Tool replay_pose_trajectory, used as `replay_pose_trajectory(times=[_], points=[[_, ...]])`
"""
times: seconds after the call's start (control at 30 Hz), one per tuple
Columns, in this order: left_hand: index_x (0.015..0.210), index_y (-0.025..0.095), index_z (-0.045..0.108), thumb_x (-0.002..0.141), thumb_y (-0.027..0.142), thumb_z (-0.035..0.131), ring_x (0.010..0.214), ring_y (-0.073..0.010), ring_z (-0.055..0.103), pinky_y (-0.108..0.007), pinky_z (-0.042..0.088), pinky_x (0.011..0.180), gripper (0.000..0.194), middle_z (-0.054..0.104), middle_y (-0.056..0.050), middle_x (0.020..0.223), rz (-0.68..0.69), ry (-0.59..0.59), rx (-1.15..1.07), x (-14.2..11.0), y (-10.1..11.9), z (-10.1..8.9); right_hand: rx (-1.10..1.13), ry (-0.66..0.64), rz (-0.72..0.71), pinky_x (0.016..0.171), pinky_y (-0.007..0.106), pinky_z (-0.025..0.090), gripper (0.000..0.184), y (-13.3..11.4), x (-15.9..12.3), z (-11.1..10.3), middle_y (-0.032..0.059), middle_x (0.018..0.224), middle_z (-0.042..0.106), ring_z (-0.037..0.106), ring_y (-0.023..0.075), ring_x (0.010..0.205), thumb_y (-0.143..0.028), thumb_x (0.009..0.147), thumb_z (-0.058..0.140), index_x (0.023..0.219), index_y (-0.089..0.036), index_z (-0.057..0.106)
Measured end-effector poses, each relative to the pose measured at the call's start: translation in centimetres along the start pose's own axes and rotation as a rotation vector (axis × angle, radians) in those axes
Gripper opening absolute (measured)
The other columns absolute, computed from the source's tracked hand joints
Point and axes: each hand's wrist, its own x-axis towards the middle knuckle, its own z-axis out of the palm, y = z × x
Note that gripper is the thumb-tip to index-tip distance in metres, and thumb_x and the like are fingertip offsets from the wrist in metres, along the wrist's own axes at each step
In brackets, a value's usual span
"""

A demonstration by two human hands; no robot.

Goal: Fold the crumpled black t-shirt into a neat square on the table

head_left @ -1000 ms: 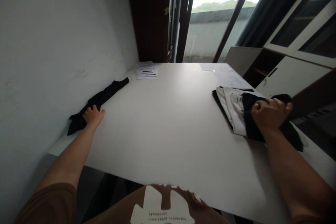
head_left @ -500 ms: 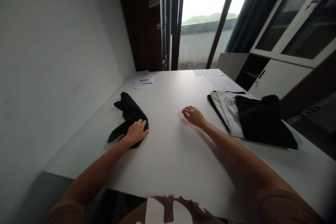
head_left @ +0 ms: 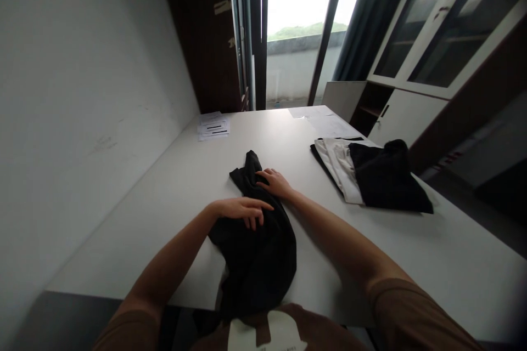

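Note:
A crumpled black garment (head_left: 263, 263) lies on the white table in front of me, its lower end reaching the near edge by my body. I cannot make out what kind of garment it is. My left hand (head_left: 245, 210) is over its middle, index finger stretched out and the other fingers hanging loosely down. On the garment's upper right edge rests my right hand (head_left: 275, 181), fingers apart and slightly bent over the cloth.
A stack of folded black and white clothes (head_left: 370, 175) lies on the table (head_left: 164, 219) to the right. Papers (head_left: 214, 126) are at the far left, and flat sheets (head_left: 317, 118) at the far right. A wall (head_left: 94, 93) borders the left side.
The black garment has come from the left to the middle and spread toward me. My left hand has moved right with it, and my right hand now touches it. The view has shifted slightly right.

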Motion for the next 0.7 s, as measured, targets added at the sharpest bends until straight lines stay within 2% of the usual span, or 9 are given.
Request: replay_pose_trajectory(times=[0.07,0.13,0.2,0.27,0.33,0.4,0.47,0.6,0.7], points=[[0.141,0.021,0.060,0.103,0.049,0.044,0.082,-0.0186,0.069,-0.032,0.056,0.075,0.050,0.071,-0.007,0.103,-0.026,0.405,0.115,0.2,-2.6,-1.9,-0.050,-0.004,0.012,0.102,0.040,0.045,0.029,-0.1,-0.1,0.4,0.0103,0.119,0.066,0.058,0.0266,0.114,-0.034,0.096,0.067,0.124,-0.025,0.070],[0.118,0.019,0.071,0.100,0.042,0.051,0.083,-0.0198,0.066,-0.035,0.055,0.080,0.036,0.070,-0.006,0.095,-0.114,0.780,0.371,0.5,-5.2,-3.1,-0.081,-0.002,0.040,0.100,0.038,0.046,0.018,-0.2,0.1,0.4,0.0094,0.114,0.067,0.058,0.0256,0.112,-0.027,0.097,0.064,0.112,-0.024,0.073],[0.111,0.020,0.073,0.095,0.036,0.059,0.094,-0.0226,0.065,-0.038,0.053,0.092,0.027,0.070,-0.006,0.097,-0.169,0.972,0.543,0.7,-7.2,-3.6,-0.085,-0.007,0.078,0.098,0.036,0.047,0.015,-0.4,0.4,0.3,0.0087,0.109,0.067,0.059,0.0244,0.109,-0.025,0.099,0.060,0.104,-0.024,0.074],[0.119,0.020,0.071,0.094,0.034,0.063,0.108,-0.0254,0.062,-0.041,0.048,0.103,0.030,0.069,-0.008,0.109,-0.175,1.037,0.623,1.0,-8.5,-3.6,-0.059,-0.003,0.120,0.098,0.036,0.047,0.021,-1.0,0.4,0.1,0.0092,0.110,0.067,0.059,0.0245,0.109,-0.034,0.103,0.056,0.102,-0.024,0.074],[0.127,0.020,0.068,0.093,0.037,0.065,0.118,-0.0280,0.059,-0.044,0.044,0.108,0.038,0.066,-0.011,0.122,-0.179,1.067,0.706,1.3,-9.2,-3.4,-0.049,0.012,0.151,0.099,0.038,0.047,0.034,-2.0,0.2,0.0,0.0113,0.115,0.066,0.059,0.0270,0.113,-0.050,0.103,0.054,0.103,-0.024,0.075],[0.131,0.018,0.067,0.093,0.039,0.065,0.121,-0.0302,0.057,-0.046,0.045,0.108,0.043,0.064,-0.013,0.129,-0.181,1.070,0.794,1.6,-9.7,-3.2,-0.084,0.024,0.152,0.099,0.041,0.048,0.046,-3.3,-0.2,0.0,0.0142,0.121,0.064,0.058,0.0307,0.116,-0.064,0.099,0.056,0.105,-0.022,0.075],[0.132,0.016,0.067,0.095,0.037,0.063,0.121,-0.0307,0.058,-0.046,0.045,0.108,0.043,0.063,-0.014,0.132,-0.160,1.038,0.835,1.9,-10.2,-3.2,-0.143,0.023,0.128,0.099,0.043,0.048,0.055,-4.6,-0.6,0.0,0.0166,0.127,0.060,0.056,0.0334,0.120,-0.071,0.094,0.058,0.110,-0.021,0.074],[0.133,0.016,0.068,0.099,0.024,0.053,0.127,-0.0286,0.057,-0.044,0.042,0.113,0.038,0.063,-0.013,0.138,-0.101,0.978,0.866,2.0,-11.2,-3.6,-0.191,0.010,0.150,0.100,0.041,0.046,0.060,-6.2,-0.9,-0.4,0.0160,0.131,0.059,0.055,0.0315,0.121,-0.069,0.094,0.059,0.130,-0.021,0.065],[0.137,0.019,0.066,0.100,0.021,0.049,0.131,-0.0278,0.055,-0.045,0.040,0.115,0.041,0.062,-0.012,0.141,-0.074,0.987,0.889,1.9,-11.5,-3.5,-0.207,-0.072,0.183,0.093,0.037,0.048,0.049,-6.5,-0.8,-0.8,0.0136,0.121,0.064,0.058,0.0303,0.116,-0.059,0.093,0.065,0.125,-0.022,0.065]])
